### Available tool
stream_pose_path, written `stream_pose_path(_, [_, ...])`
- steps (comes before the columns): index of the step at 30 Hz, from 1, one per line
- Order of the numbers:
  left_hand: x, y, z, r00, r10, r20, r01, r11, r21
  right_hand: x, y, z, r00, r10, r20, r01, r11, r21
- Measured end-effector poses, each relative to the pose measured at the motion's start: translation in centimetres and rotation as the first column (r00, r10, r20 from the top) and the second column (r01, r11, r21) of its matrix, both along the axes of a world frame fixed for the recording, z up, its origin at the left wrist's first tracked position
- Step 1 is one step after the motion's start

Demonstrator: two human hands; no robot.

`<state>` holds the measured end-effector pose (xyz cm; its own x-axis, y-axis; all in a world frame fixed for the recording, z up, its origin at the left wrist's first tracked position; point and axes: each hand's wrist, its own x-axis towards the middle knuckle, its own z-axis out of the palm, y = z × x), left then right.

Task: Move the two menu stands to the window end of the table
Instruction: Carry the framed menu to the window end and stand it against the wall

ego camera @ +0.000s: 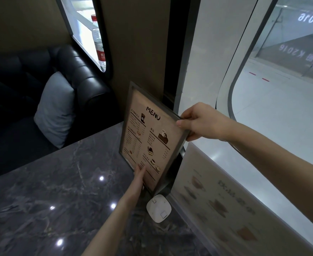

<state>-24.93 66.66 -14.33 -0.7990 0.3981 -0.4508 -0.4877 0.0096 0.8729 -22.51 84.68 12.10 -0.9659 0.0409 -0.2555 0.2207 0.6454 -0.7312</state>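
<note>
A dark-framed menu stand [149, 133] printed with "MENU" stands upright at the far corner of the dark marble table [50, 196], close to the window. My right hand [200, 122] grips its upper right edge. My left hand [140, 177] touches its lower front edge with the fingers. A second menu stand [224, 207], pale with drink pictures, leans along the window side to the right, blurred. Neither hand touches it.
A small white square device [159, 208] lies on the table just below the framed stand. A black leather sofa [81, 76] with a grey cushion [56, 109] sits beyond the table's far edge. A water bottle [98, 43] stands behind an opening at the back. The curved window [281, 89] runs along the right.
</note>
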Motion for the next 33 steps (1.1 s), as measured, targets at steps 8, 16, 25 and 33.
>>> stream_pose_path(8, [-0.2,0.4,0.2,0.999,0.010,0.032,-0.009,1.000,-0.025,0.0,0.1,0.0,1.000,-0.009,-0.007,0.009,1.000,-0.003])
stream_pose_path(16, [-0.2,0.3,0.1,1.000,-0.003,0.021,0.004,0.998,-0.061,0.0,0.2,0.0,1.000,-0.015,0.004,0.015,1.000,-0.023])
stream_pose_path(25, [0.0,0.4,0.8,0.999,-0.040,0.009,0.040,0.998,-0.052,0.0,0.4,0.1,1.000,-0.020,-0.006,0.020,1.000,0.024])
stream_pose_path(33, [0.0,1.1,1.3,1.000,-0.019,0.005,0.020,0.994,-0.107,0.1,0.6,0.1,0.999,-0.040,0.004,0.040,0.999,0.018])
